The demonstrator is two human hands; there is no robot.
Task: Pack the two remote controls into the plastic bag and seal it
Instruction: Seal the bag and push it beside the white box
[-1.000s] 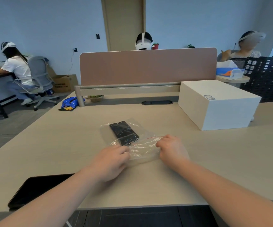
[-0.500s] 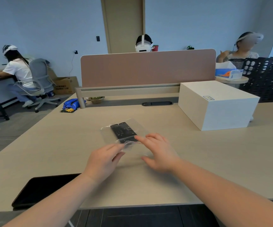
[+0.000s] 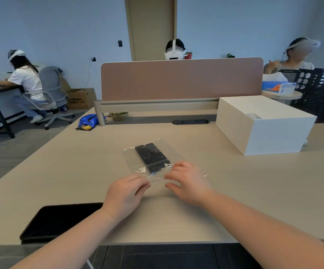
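Note:
A clear plastic bag [image 3: 132,162] lies flat on the beige desk [image 3: 60,171] in front of me. Two black remote controls [image 3: 151,157] lie side by side inside it, pointing away and slightly left. My left hand [image 3: 126,193] pinches the bag's near edge between thumb and fingers. My right hand [image 3: 188,181] is at the same edge just to the right, fingertips on the plastic. The bag's near right corner is hidden under my right hand.
A black tablet [image 3: 58,220] lies at the desk's near left edge. A white box [image 3: 262,125] stands at the right. A brown divider panel [image 3: 180,78] closes the desk's far side. Blue snack packets [image 3: 88,121] lie far left. Several people sit behind.
My hands have come closer together at the bag's near edge. The left hand now pinches the plastic, and the right hand's fingers have curled onto it.

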